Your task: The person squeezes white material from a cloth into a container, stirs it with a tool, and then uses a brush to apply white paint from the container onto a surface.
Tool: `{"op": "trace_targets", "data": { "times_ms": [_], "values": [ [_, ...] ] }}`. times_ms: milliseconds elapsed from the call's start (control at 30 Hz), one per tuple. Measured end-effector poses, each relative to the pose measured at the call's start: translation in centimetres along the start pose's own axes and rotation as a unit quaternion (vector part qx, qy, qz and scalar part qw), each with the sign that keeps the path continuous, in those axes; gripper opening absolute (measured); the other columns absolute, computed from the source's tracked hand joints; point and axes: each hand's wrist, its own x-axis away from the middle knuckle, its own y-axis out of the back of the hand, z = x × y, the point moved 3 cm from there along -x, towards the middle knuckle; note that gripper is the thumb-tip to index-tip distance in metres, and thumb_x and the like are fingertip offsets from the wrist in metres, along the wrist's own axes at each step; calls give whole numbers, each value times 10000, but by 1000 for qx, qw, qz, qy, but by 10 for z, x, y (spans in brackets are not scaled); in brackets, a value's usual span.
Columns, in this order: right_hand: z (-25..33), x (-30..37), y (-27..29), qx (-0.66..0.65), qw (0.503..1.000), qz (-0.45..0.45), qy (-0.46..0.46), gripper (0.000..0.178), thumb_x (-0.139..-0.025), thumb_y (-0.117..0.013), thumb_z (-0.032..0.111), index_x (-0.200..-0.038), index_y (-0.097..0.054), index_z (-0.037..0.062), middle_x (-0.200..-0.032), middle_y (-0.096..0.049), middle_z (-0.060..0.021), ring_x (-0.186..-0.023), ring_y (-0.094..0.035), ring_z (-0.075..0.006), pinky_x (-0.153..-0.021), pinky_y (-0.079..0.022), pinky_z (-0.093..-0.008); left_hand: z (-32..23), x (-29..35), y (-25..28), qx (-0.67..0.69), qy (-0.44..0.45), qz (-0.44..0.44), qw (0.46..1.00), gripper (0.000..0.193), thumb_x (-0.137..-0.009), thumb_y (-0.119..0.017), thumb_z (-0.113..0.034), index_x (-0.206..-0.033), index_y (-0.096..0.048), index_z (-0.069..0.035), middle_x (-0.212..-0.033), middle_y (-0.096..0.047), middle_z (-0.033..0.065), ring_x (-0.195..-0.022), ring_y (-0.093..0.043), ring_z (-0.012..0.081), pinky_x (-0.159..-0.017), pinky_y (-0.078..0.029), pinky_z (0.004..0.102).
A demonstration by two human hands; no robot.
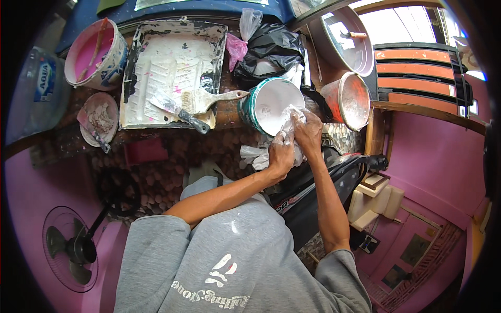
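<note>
Both my hands meet at the near rim of a green tub (275, 104) that is white inside. My left hand (282, 152) is closed on a white plastic bag (288, 124) smeared with white. From the right, my right hand (309, 131) grips the upper part of the same bag, its fingers bunched over the rim. Part of the bag hangs down past the tub, left of my left hand. To the left, a wide paintbrush (214, 100) and a putty knife (180, 112) lie across a paint-stained roller tray (219, 57).
A bucket of pink paint (96, 55) holds a stick at far left, above a small bowl (99, 117) with a scraper. A black plastic bag (271, 49) sits behind the tub. An orange-stained bucket (345, 101) and a large grey bucket (342, 39) stand right. A motorcycle (334, 175) is below my right arm.
</note>
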Motion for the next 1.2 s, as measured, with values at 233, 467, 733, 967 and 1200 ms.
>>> {"op": "trace_targets", "data": {
  "times_ms": [233,467,733,967,1200],
  "values": [
    [7,8,1,-78,996,11,-34,402,-830,-651,275,-1017,-649,-81,-932,-654,-283,-882,-650,-402,-808,-490,-418,-16,4,9,-92,-16,-29,995,272,-954,-553,-221,-1005,-639,32,-804,-631,51,-716,-537,112,-628,-456,302],
    [-17,17,-5,-80,996,30,6,408,-843,-646,240,-1048,-598,-109,-960,-627,-291,-916,-628,-373,-804,-478,-404,-31,12,26,-236,-183,-60,952,243,-928,-586,-210,-958,-669,17,-806,-685,164,-683,-622,190,-643,-481,366],
    [-6,34,-2,-188,982,16,-33,341,-853,-648,200,-1070,-622,-62,-884,-653,-210,-776,-628,-277,-710,-473,-378,-33,25,30,-259,-310,-94,910,240,-911,-600,-197,-953,-668,29,-817,-674,197,-693,-637,258,-649,-475,376],
    [10,10,-11,-73,993,-35,86,340,-833,-641,224,-1038,-649,-48,-936,-654,-253,-870,-643,-376,-795,-489,-414,-32,10,31,-211,-269,-136,930,254,-916,-605,-210,-881,-659,36,-659,-630,115,-610,-491,101,-564,-434,333],
    [23,-22,-40,-136,957,223,125,343,-884,-636,236,-1067,-637,-54,-946,-671,-157,-839,-624,-187,-761,-490,-313,-22,1,43,-137,-204,-204,948,291,-930,-592,-229,-876,-653,51,-702,-640,84,-647,-511,124,-613,-444,347]
  ]
}}
